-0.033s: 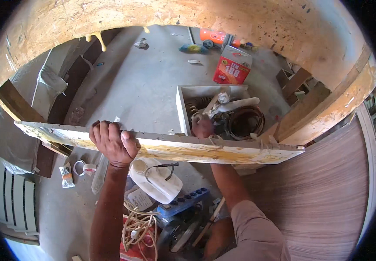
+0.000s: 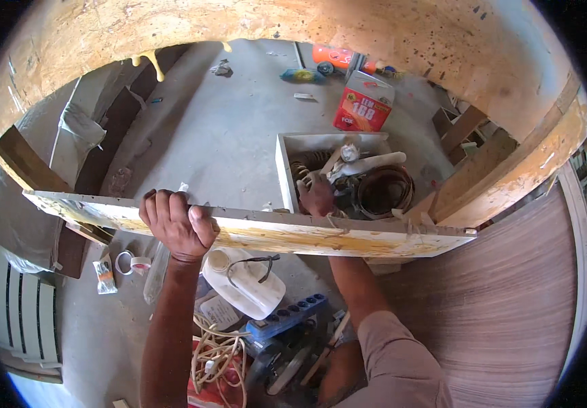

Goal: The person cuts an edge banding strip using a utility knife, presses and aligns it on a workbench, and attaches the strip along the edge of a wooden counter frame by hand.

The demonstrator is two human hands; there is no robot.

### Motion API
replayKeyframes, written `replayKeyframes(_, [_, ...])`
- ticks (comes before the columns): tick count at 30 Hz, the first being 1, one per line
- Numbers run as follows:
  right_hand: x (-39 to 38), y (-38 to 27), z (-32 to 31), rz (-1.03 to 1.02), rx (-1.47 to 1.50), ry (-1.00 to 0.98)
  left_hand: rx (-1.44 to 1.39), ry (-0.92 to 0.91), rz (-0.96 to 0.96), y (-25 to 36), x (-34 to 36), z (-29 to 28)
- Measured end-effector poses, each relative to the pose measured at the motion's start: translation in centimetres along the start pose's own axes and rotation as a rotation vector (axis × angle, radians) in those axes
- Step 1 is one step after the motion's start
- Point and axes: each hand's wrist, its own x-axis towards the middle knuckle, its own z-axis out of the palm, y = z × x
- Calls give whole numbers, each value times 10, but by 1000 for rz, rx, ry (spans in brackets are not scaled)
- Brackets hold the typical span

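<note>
My left hand (image 2: pixel 178 224) is closed over the upper edge of a long white board (image 2: pixel 273 230) smeared with yellow-brown streaks, which spans the view between wooden side pieces. My right arm passes under that board. Beyond it, my right hand (image 2: pixel 317 195) reaches into a white open box (image 2: pixel 283 173), fingers apart beside a coiled, ribbed item (image 2: pixel 300 170). Nothing can be made out in its grasp. Also in the box are a pale stick-like tool (image 2: pixel 378 162) and a round brown roll (image 2: pixel 386 190); the board hides the box's near side.
A red tin (image 2: pixel 363 102) stands past the box, near an orange tank (image 2: pixel 334 56). Below the board are a white jug (image 2: pixel 244 282), a blue power strip (image 2: pixel 286 316), a tangled cord (image 2: pixel 218 353) and tape rolls (image 2: pixel 132 263). A wood-grain panel (image 2: pixel 484 299) fills the right.
My right hand has moved slightly within the box and shows more sharply than before. My left hand stays on the board.
</note>
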Motion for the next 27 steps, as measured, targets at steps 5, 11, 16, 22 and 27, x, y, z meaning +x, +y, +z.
replayKeyframes(5, [21,5,20,258,76,-204,-1,-28,-8,-2,-1,-1])
replayKeyframes(11, [31,41,21,329,-64,-10,19,10,1,-3,-4,2])
replayKeyframes(16, [27,63,11,241,210,-295,41,16,10,-3,-5,4])
replayKeyframes(22, [15,89,-31,642,-277,183,17,-5,-14,-4,-7,3])
replayKeyframes(27, [8,90,-37,862,-477,-47,35,28,20,-7,-10,5])
